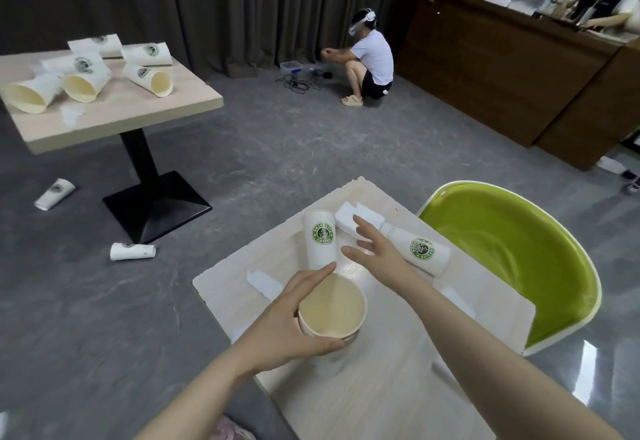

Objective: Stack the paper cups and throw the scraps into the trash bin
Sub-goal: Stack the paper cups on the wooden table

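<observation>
An upright paper cup (331,311) with its mouth facing up stands on the light wooden table (398,370). My left hand (291,322) holds it around the rim, thumb on the near side and fingers on the far side. Just behind it a second cup (320,240) with a green logo stands upside down. A third cup (420,249) lies on its side to the right. My right hand (375,249) hovers open between these two cups, fingers spread. White paper scraps lie at the far corner (346,218), at the left (265,284) and at the right (457,299).
A green chair (519,252) stands against the table's right side. Another table (114,110) at the far left carries several tipped cups. Two cups (55,194) (133,251) lie on the grey floor. A person (369,62) squats by the curtain; a wooden counter (512,72) runs at right.
</observation>
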`<action>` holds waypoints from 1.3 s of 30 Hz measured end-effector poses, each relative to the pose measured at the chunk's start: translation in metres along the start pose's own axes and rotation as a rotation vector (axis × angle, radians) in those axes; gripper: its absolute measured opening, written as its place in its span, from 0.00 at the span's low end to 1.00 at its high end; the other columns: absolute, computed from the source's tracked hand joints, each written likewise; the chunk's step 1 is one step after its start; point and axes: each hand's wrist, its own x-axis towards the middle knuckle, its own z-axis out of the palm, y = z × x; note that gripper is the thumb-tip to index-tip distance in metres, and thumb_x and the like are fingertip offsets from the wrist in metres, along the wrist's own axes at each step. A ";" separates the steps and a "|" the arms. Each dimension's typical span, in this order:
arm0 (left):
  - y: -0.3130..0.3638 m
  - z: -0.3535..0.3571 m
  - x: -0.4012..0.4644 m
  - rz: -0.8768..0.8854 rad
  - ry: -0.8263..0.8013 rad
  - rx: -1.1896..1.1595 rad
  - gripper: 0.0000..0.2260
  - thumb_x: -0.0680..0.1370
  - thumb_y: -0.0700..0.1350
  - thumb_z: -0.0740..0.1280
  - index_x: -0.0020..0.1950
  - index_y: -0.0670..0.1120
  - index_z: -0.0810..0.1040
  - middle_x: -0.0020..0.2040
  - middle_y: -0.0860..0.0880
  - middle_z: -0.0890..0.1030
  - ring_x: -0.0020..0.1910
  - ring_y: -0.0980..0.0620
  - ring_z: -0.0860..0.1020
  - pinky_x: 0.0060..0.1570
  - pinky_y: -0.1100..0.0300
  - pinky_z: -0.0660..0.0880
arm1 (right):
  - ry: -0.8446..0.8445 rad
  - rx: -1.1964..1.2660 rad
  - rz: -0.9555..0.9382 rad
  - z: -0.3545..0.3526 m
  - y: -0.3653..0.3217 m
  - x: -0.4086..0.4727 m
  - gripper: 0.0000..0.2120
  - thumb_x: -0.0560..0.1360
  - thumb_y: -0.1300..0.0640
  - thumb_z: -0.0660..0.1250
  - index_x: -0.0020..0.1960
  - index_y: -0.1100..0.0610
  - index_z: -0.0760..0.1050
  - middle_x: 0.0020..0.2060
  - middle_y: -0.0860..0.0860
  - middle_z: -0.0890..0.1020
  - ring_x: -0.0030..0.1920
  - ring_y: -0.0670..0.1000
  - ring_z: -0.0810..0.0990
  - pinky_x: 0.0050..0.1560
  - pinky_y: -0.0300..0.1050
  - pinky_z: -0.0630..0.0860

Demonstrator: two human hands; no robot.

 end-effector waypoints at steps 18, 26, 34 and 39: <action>-0.046 -0.092 0.053 -0.197 0.185 0.036 0.44 0.61 0.56 0.78 0.70 0.72 0.57 0.68 0.69 0.62 0.70 0.63 0.63 0.72 0.53 0.61 | -0.096 -0.429 0.123 0.063 0.027 0.141 0.44 0.71 0.46 0.72 0.77 0.40 0.48 0.77 0.53 0.41 0.77 0.56 0.51 0.72 0.53 0.60; -0.050 -0.095 0.057 -0.178 0.158 0.067 0.44 0.60 0.58 0.77 0.68 0.74 0.55 0.69 0.69 0.61 0.70 0.67 0.60 0.69 0.62 0.61 | -0.048 -0.518 0.166 0.083 0.036 0.159 0.46 0.71 0.50 0.73 0.77 0.41 0.45 0.77 0.56 0.39 0.75 0.54 0.60 0.55 0.45 0.71; -0.052 -0.096 0.059 -0.180 0.142 0.081 0.44 0.61 0.58 0.77 0.70 0.72 0.57 0.70 0.67 0.62 0.70 0.64 0.61 0.69 0.59 0.62 | 0.017 -0.425 0.081 0.075 0.037 0.144 0.43 0.70 0.55 0.73 0.75 0.41 0.51 0.77 0.53 0.43 0.75 0.55 0.59 0.59 0.47 0.69; -0.041 -0.081 0.064 -0.152 0.078 0.103 0.44 0.61 0.59 0.76 0.71 0.69 0.57 0.68 0.71 0.61 0.69 0.69 0.59 0.68 0.63 0.61 | 0.060 -0.288 -0.103 0.033 0.017 0.093 0.40 0.70 0.53 0.73 0.73 0.35 0.54 0.76 0.39 0.47 0.66 0.30 0.59 0.54 0.41 0.68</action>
